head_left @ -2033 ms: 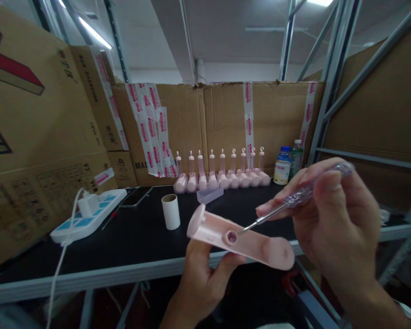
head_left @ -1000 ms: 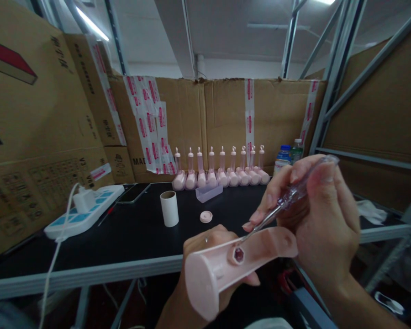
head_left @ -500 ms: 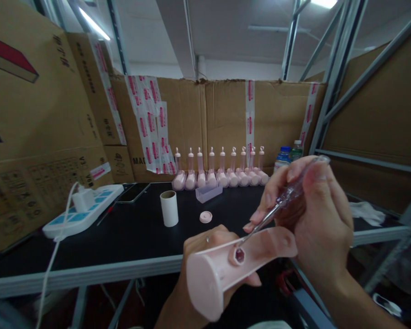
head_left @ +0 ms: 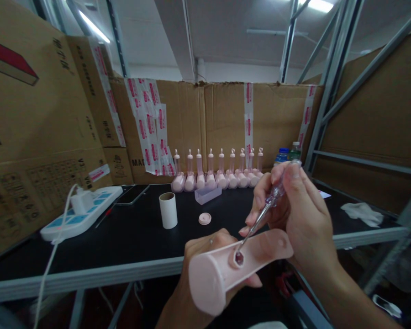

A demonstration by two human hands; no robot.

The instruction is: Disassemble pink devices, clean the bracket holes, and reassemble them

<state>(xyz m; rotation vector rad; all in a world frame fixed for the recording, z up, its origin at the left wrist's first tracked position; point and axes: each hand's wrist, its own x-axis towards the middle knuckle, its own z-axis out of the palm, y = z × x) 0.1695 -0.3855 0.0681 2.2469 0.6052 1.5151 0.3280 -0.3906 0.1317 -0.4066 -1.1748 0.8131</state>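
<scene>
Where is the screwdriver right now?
In the head view, right of centre, the screwdriver is held in the right hand, its tip at the hole of the pink part in the left hand.

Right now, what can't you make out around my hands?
In the head view:
- Left hand: much of it hidden behind the pink tube.
- Screwdriver tip: too small to tell whether it touches the hole's rim.
- Blue-capped bottle: lower part hidden by the right hand.
- Carton's small print: too blurred to read.
</scene>
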